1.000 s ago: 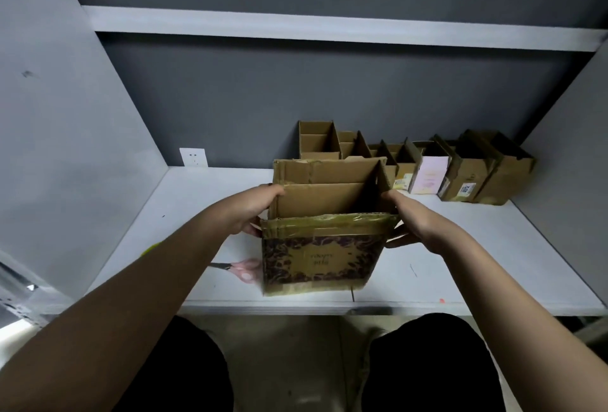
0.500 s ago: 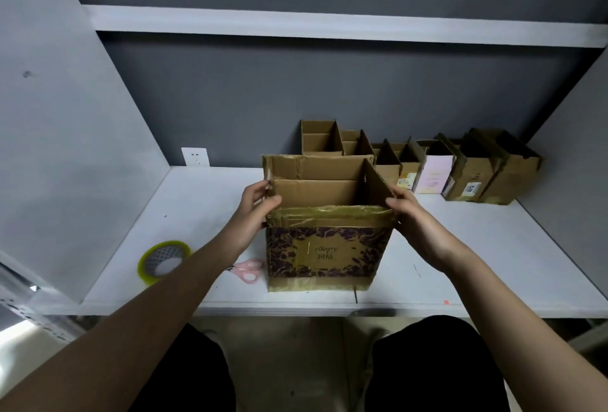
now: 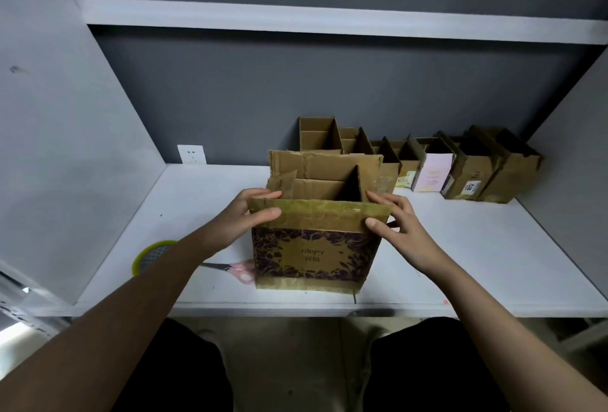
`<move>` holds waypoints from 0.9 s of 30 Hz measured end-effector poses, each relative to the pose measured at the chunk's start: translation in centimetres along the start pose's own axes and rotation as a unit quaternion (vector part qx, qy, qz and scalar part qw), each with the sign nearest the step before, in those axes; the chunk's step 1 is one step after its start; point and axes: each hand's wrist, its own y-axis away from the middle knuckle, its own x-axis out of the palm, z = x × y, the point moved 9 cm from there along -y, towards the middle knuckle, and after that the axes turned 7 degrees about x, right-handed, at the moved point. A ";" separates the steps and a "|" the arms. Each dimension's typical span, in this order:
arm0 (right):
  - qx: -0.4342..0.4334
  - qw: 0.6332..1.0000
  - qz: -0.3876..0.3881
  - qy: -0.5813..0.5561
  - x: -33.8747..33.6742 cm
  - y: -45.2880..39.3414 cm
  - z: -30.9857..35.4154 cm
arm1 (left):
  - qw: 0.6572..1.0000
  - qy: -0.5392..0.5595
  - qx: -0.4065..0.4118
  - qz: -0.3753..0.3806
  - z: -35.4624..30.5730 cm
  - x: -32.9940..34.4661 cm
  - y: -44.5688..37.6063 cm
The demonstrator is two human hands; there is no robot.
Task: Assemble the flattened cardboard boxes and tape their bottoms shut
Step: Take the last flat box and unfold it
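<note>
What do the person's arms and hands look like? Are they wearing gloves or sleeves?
No gloves and no sleeves show. The left hand and the right hand are both bare, and the forearms are bare right down to the picture's edge. No watch, ring or bracelet shows on the sides we can see. The fingernails look short and plain. Lower down, the person wears dark clothing on the legs.

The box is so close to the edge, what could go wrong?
1. The box stands near the shelf's front edge; a push from the hands, left and right, might tip it off.
2. The scissors lie beside the box; the left arm might brush them.
</note>
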 end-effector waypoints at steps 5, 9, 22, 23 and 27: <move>-0.011 1.000 -0.017 -0.011 -0.2 -1.0 -0.6 | 0.999 -0.001 0.019 -0.047 0.4 -0.5 -0.3; 0.011 0.995 -0.080 -0.052 -0.7 -1.4 -1.1 | 0.996 0.041 0.019 -0.082 0.9 -0.2 0.1; 0.012 0.992 -0.040 -0.122 -0.5 -5.2 0.0 | 0.994 -0.027 0.001 -0.110 2.5 -1.4 -2.4; 0.015 0.993 -0.023 -0.118 -0.3 -5.6 0.0 | 0.996 -0.019 -0.004 -0.093 2.6 -1.2 -2.7; 0.013 0.994 -0.007 -0.112 -0.3 -6.2 -0.7 | 0.996 0.065 0.007 -0.066 1.8 -0.2 -3.5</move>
